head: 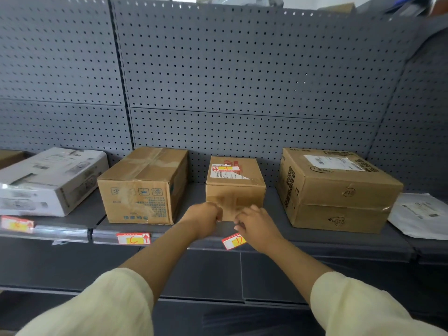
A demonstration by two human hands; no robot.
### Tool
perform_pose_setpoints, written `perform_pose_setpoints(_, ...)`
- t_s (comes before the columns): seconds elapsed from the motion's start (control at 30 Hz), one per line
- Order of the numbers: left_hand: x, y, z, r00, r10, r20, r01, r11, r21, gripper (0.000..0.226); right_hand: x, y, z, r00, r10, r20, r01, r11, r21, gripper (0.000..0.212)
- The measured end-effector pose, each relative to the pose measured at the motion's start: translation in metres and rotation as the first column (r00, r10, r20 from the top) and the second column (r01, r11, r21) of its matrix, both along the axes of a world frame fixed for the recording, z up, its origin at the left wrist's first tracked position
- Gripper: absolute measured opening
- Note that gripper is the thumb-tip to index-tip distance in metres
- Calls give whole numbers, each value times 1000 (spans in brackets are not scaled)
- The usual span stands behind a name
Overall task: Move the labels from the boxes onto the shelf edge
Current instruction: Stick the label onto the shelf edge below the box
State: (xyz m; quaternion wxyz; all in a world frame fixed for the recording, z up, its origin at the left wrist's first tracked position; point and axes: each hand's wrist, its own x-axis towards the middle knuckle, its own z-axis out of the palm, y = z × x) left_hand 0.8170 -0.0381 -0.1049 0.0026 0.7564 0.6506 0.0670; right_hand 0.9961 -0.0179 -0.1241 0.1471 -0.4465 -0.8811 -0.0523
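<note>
A small brown box stands mid-shelf with a red-and-yellow label stuck on its top. My right hand pinches another red-and-yellow label against the grey shelf edge just below that box. My left hand is curled at the box's lower front, fingers closed by the shelf lip; whether it grips anything is unclear. Two more labels sit in the edge strip: one under the larger brown box, one under the white box.
A tall brown carton stands at the right, with a white mailer bag beside it. Grey pegboard backs the shelf. A lower grey shelf panel lies beneath my forearms.
</note>
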Motion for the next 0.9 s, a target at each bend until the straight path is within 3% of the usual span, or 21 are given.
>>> perform_pose_setpoints(0.1,-5,18,30,999,37,29,-39,997,63,33,4,10,25,998,-13,56,10,999,52,27)
perform_pose_setpoints(0.33,-14,54,86,999,41,28,-44,989,142,36,18,48,90,995,-94,33,94,996,-7,22)
perform_pose_setpoints(0.6,-1,86,96,998,5,66,-14,991,135,33,38,61,95,977,-184,106,191,980,-63,24)
perform_pose_setpoints(0.9,130,108,132,985,-160,58,143,964,222,28,118,66,122,915,-372,-152,365,928,-75,18)
